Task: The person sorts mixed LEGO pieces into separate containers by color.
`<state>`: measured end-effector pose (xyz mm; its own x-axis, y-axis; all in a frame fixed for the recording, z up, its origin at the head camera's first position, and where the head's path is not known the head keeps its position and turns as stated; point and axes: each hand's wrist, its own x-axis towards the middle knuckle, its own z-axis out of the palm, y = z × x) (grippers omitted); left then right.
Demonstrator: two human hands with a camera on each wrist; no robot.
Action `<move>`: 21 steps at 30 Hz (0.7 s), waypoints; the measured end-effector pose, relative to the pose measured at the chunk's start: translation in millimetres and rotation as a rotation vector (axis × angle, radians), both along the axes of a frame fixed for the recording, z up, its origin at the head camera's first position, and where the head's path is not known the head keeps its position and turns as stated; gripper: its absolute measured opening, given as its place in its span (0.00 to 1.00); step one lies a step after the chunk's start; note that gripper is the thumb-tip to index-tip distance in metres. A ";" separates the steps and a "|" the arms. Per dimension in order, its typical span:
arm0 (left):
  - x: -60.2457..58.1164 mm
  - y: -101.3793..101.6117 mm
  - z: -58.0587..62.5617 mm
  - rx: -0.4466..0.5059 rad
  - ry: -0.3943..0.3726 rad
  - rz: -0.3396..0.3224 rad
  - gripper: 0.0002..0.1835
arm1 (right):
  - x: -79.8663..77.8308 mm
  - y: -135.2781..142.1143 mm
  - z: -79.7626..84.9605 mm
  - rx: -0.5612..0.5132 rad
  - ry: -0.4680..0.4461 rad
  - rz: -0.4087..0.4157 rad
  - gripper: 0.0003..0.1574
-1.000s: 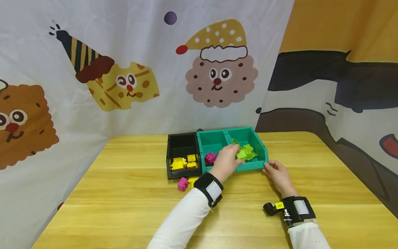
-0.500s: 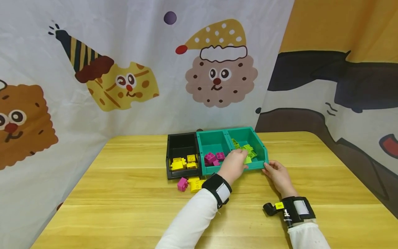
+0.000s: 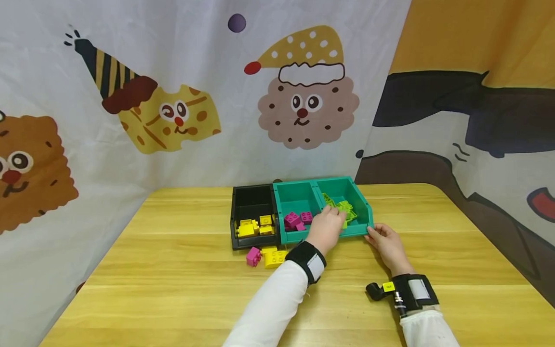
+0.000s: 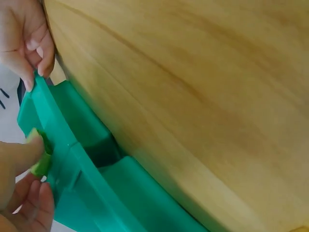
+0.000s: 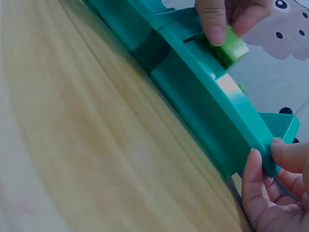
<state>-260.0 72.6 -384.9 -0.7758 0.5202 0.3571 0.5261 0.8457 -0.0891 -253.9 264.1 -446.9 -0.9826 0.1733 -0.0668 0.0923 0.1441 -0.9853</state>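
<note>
My left hand point(image 3: 326, 228) reaches over the front of the right-hand teal bin point(image 3: 361, 202). Between its thumb and fingers it pinches a lime green toy brick point(image 5: 231, 48), seen just above the bin's front wall in the right wrist view. Other lime green bricks point(image 3: 347, 208) lie in that same bin. With thumb and fingers, my right hand point(image 3: 388, 245) grips the bin's front right corner. In the adjoining teal bin point(image 3: 296, 192) are several magenta bricks point(image 3: 292, 220).
A black bin point(image 3: 253, 195) holding yellow bricks point(image 3: 248, 228) adjoins the teal ones on the left. In front of it, a magenta brick point(image 3: 253, 256) and yellow bricks point(image 3: 274, 258) lie on the wooden table point(image 3: 173, 279). A printed curtain point(image 3: 195, 168) hangs behind.
My left hand has moved right and slightly toward me across the teal bins, uncovering the magenta bricks and the loose yellow ones. My right hand has stayed at the corner.
</note>
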 end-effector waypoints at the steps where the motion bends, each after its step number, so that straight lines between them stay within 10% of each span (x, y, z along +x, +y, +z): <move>1: 0.1 0.4 -1.1 -0.011 0.005 0.005 0.15 | 0.1 -0.2 -0.1 -0.002 0.002 -0.001 0.24; 11: 5.3 11.2 -6.6 -0.166 -0.110 0.106 0.10 | 0.4 -1.0 -0.5 -0.016 0.009 -0.005 0.23; 21: 8.0 10.4 -8.3 -0.202 -0.169 0.072 0.19 | 0.1 0.0 -0.5 -0.023 0.002 0.001 0.25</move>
